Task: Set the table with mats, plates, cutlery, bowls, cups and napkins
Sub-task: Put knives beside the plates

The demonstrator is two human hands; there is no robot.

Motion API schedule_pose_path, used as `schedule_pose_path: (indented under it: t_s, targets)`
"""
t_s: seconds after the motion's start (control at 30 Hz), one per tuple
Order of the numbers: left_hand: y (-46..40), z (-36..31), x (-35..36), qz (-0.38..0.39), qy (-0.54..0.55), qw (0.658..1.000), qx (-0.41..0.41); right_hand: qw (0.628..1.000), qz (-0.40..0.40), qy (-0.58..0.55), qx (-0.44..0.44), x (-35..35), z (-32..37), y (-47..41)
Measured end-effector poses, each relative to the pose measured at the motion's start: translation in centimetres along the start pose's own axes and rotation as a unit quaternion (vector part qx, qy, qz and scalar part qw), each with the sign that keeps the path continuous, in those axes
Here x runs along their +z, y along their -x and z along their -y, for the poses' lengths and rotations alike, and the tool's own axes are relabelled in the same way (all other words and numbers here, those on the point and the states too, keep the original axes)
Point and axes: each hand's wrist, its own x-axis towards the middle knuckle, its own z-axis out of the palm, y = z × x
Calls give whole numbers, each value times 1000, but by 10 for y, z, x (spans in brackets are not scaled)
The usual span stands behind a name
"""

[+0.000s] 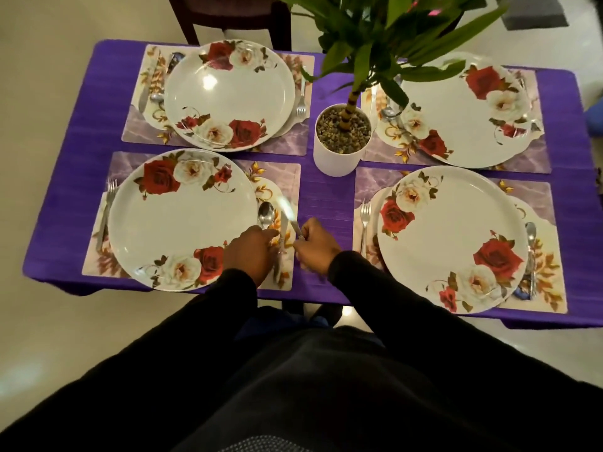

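The knife lay on the near-left mat, just right of the spoon and rose plate. Left hand rested curled on its handle; right hand pinched a second, blurred knife above the purple surface.

pale glossy floor; dark wooden chair beyond purple-clothed table.

Head view looks steeply down, close over the table
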Motion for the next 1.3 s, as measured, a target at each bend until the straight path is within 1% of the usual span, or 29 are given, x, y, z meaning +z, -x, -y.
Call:
schedule_pose_path:
  t_s: [0.1, 0.17, 0.27, 0.37, 0.47, 0.53, 0.67, 0.77, 1.07, 1.13, 1.23, 1.3]
  targets:
    - [-6, 9, -7, 25, -31, 999, 26, 995, -68, 49, -59, 14, -1, -7]
    - [-11, 16, -9, 27, -49, 998, 41, 986, -81, 113, -88, 19, -6, -14]
    - [-14, 25, -12, 38, -49, 997, 50, 978, -69, 181, -81, 21, -14, -21]
    - [-15, 33, -9, 52, -45, 996, 57, 977, -37, 197, -69, 23, -17, -19]
    - [-17, 35, -10, 42, -46, 996, 64, 969, -28, 233, -74, 25, -20, -20]
    - [-20, 38, -9, 41, -39, 997, 55, 964, -20, 256, -75, 24, -21, -25]
    - [-25, 44, -5, 40, -48, 998, 29, 966, -10, 250, -72, 22, -21, -33]
    - [-26, 46, -2, 43, -22, 999, -8, 963, -16, 260, -74, 24, -24, -36]
    - [-24, 49, 2, 33, -46, 998, 21, 952, -14, 297, -78, 26, -26, -45]
    - [-22, 46, 0, 18, -60, 997, 35, 950, -14, 303, -79, 26, -26, -46]
    - [-22, 36, -4, -7, -72, 997, 26, 948, -14, 306, -85, 26, -25, -45]
    - [-22, 30, -6, -9, -87, 996, 20, 948, -9, 307, -86, 25, -23, -45]
